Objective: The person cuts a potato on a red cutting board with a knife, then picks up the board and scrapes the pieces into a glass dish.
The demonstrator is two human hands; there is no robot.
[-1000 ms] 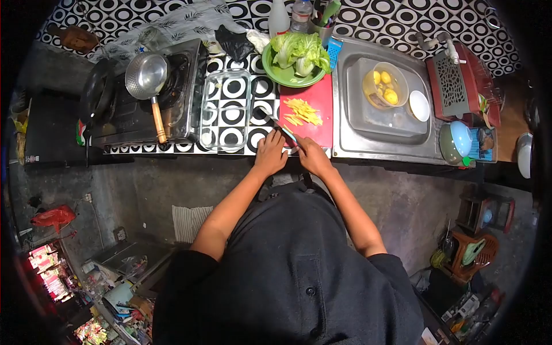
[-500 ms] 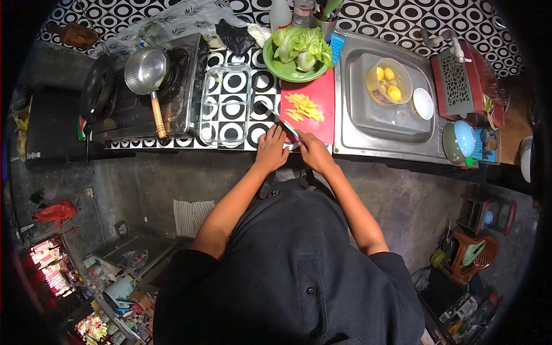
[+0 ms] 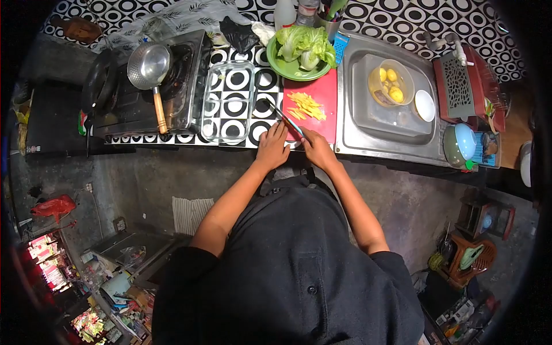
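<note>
- The knife lies aslant at the lower left of the red cutting board, its blade end reaching past the board's left edge over the patterned desk.
- Its long axis runs diagonally: handle end near the front edge and to the right, tip pointing away from the person and to the left.
- The right hand has its fingers clamped on the handle.
- The left hand rests palm down at the desk's front edge, its fingers stretched forward and its thumb apart; the fingertips are just beside the blade, and I cannot tell whether they touch it.
- Yellow strips lie in a loose heap on the board, beyond the right hand.
- A green bowl of leafy lettuce covers the board's far end.
- Left of the knife's tip, near it, a rectangular glass dish blocks that side; farther left is the stove with a saucepan.
- Right of the board is the metal sink, holding a round tub of yellow pieces and a white dish.
</note>
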